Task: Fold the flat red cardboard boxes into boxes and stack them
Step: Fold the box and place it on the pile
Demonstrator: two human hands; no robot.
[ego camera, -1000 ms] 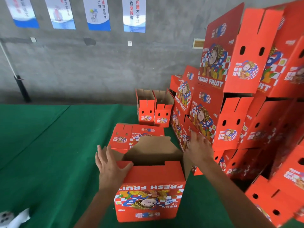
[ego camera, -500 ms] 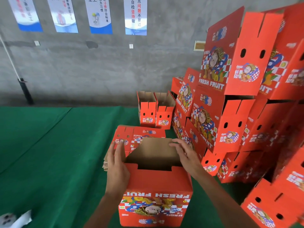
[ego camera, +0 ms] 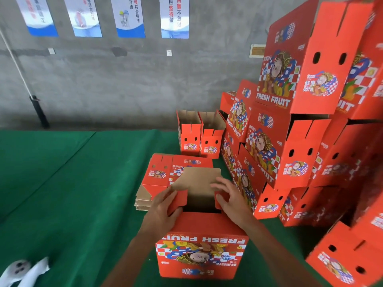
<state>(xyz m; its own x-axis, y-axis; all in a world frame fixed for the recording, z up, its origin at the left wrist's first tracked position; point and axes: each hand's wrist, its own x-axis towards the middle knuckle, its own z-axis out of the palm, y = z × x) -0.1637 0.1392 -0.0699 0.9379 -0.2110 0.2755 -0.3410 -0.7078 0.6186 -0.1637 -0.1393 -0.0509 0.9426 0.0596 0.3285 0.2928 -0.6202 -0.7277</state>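
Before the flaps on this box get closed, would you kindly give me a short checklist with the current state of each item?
1. Box upright on the green cloth: ok.
2. Left hand on the left side flap, folding it inward: ok.
3. Right hand on the right side flap: ok.
4. Far brown flap raised, clear of the side flaps: ok.
5. Box bottom locked: cannot tell, interior is dark.
6. Flat boxes behind, ready for the next fold: ok.
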